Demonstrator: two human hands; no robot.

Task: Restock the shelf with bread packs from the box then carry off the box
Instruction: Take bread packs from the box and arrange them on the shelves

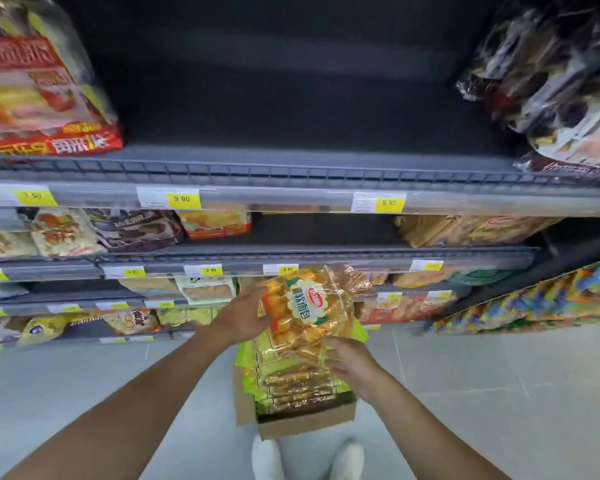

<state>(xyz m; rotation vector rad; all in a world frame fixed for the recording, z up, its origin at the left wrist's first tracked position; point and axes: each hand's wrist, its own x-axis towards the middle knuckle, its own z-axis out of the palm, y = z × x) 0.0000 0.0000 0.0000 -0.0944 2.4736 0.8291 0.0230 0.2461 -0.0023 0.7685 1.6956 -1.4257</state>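
Bread pack [309,308] was held up above the cardboard box [302,424], between both hands. Left hand [243,318] gripped the pack's left edge, fingers curled round it. Right hand [350,362] lay at the pack's lower right corner, fingertips hidden under the wrapper; could not tell whether it gripped. Box stood on the floor [465,393] before the shelving, more packs [298,386] on edge inside. Upper shelf [291,168] carried a red pack [45,98] at its left end.
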